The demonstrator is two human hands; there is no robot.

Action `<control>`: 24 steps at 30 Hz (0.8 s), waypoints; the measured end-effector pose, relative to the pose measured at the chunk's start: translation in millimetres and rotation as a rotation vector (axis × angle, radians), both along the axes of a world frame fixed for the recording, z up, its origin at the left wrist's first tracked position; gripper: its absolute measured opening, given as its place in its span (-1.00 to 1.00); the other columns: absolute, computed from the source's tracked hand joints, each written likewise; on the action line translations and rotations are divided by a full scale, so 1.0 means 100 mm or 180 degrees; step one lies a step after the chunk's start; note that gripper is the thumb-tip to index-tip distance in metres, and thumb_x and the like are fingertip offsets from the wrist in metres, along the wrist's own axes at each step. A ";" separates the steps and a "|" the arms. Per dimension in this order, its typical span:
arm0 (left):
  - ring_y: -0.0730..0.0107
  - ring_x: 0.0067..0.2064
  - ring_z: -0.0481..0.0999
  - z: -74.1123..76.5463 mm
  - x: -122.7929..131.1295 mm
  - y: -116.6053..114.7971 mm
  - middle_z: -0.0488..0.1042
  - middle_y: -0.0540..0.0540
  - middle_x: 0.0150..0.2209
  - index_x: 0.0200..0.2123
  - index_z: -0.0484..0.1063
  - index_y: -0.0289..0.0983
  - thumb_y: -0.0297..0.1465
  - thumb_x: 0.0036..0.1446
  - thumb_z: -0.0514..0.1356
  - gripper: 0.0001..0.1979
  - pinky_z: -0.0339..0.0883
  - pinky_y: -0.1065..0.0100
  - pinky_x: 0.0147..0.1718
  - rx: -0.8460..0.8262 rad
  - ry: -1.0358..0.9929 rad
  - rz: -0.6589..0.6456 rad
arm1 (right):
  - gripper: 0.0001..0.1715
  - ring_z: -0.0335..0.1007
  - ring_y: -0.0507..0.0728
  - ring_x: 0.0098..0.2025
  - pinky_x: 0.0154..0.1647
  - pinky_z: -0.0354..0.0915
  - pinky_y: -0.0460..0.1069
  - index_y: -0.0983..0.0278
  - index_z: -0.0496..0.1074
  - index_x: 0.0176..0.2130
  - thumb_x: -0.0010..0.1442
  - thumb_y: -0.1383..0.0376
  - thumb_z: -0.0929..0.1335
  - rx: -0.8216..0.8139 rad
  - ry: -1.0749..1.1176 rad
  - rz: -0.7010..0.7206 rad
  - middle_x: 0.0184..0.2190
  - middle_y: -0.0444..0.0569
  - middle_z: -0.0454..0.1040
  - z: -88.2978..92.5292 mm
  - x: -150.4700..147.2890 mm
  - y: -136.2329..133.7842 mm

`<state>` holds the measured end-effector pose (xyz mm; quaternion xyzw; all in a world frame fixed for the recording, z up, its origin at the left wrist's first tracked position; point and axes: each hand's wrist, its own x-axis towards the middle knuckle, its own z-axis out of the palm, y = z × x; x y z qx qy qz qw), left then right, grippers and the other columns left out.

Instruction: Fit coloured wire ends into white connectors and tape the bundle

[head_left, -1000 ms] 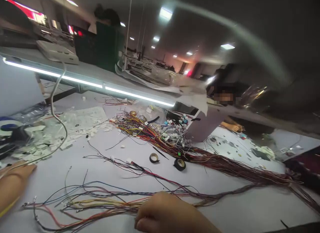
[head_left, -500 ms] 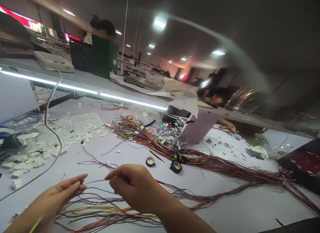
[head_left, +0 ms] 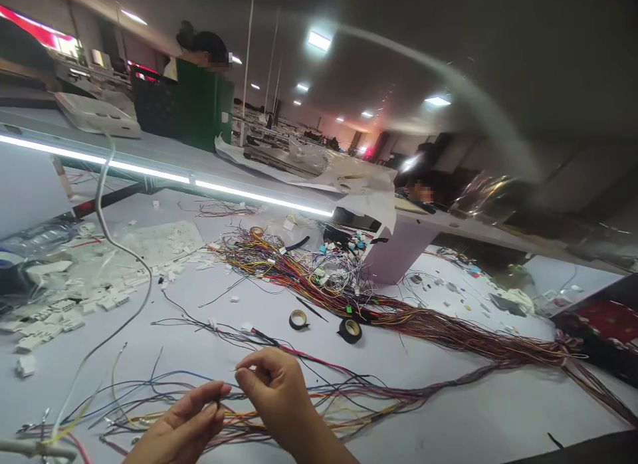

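Note:
My left hand [head_left: 187, 421] is closed in a pinch at the lower middle, with a small dark piece [head_left: 218, 403], perhaps a connector, between thumb and fingertips. Just right of it my right hand [head_left: 274, 391] pinches too; a thin wire tip [head_left: 235, 369] seems to poke from its fingertips. The hands are close together but apart. Under and around them fans out a branch of loose coloured wires [head_left: 349, 391], some with metal terminals at their left ends. Behind the hands lie thinner dark wires with small white connectors [head_left: 246, 328].
Two black tape rolls [head_left: 298, 319] [head_left: 351, 330] lie beyond my right hand. A thick wire bundle [head_left: 448, 334] crosses the table to the right. White connectors [head_left: 64, 311] are heaped at left beside a hanging white cable [head_left: 144, 284]. A lit shelf [head_left: 259, 195] spans behind; a person [head_left: 204, 48] is beyond.
My left hand has moved right and down with the small dark piece. My right hand has shifted slightly down, and the gap between the hands is smaller. The white cable has swung right.

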<state>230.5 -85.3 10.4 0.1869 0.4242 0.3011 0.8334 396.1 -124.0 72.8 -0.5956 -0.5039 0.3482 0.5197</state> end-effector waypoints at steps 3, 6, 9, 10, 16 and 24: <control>0.35 -0.20 0.58 0.09 0.08 -0.07 0.60 -0.10 -0.21 -0.27 0.56 -0.27 -0.56 -0.28 0.50 -0.59 0.45 0.46 -0.15 -0.0069 -0.0014 0.0221 | -0.88 0.17 -0.01 -0.45 -0.40 0.12 -0.10 0.29 0.51 -0.41 0.11 0.33 0.35 0.0191 -0.0482 -0.0164 -0.52 -0.17 0.29 -0.02 0.08 -0.11; 0.42 -0.19 0.57 0.24 0.13 -0.12 0.60 -0.12 -0.22 -0.26 0.56 -0.30 -0.51 -0.13 0.45 -0.71 0.40 0.51 -0.11 0.0154 -0.0202 0.0090 | -0.85 0.15 0.00 -0.48 -0.43 0.11 -0.09 0.29 0.49 -0.39 0.15 0.30 0.34 0.0054 -0.0725 -0.0228 -0.53 -0.17 0.29 -0.07 0.14 -0.21; 0.38 -0.14 0.55 0.35 0.14 -0.17 0.60 -0.18 -0.19 -0.19 0.56 -0.33 -0.40 -0.06 0.43 -0.69 0.39 0.51 -0.12 0.0330 -0.0247 -0.0044 | -0.81 0.14 0.01 -0.49 -0.45 0.10 -0.09 0.27 0.50 -0.37 0.19 0.24 0.33 -0.0147 -0.0821 -0.0163 -0.54 -0.17 0.28 -0.14 0.19 -0.27; 0.36 -0.12 0.55 0.37 0.14 -0.18 0.60 -0.19 -0.18 -0.19 0.56 -0.33 -0.39 -0.07 0.43 -0.67 0.38 0.49 -0.11 0.0358 -0.0236 -0.0019 | -0.81 0.16 0.02 -0.49 -0.44 0.11 -0.08 0.26 0.50 -0.36 0.20 0.22 0.33 -0.0167 -0.0851 -0.0131 -0.53 -0.16 0.28 -0.16 0.19 -0.29; 0.39 -0.24 0.58 0.33 0.11 -0.26 0.59 -0.07 -0.29 -0.17 0.53 -0.25 -0.42 -0.07 0.44 -0.66 0.40 0.41 -0.13 0.0363 -0.0350 0.0219 | -0.84 0.21 0.03 -0.46 -0.42 0.16 -0.08 0.23 0.49 -0.32 0.22 0.23 0.32 -0.0011 -0.0950 -0.0036 -0.51 -0.16 0.28 -0.16 0.13 -0.36; 0.44 -0.27 0.56 0.28 0.08 -0.29 0.58 -0.07 -0.31 -0.26 0.55 -0.28 -0.43 0.00 0.40 -0.81 0.40 0.46 -0.16 0.0318 -0.0563 0.0223 | -0.79 0.24 0.02 -0.46 -0.43 0.17 -0.08 0.25 0.43 -0.39 0.24 0.22 0.32 0.0031 -0.0899 0.0059 -0.50 -0.14 0.33 -0.12 0.04 -0.37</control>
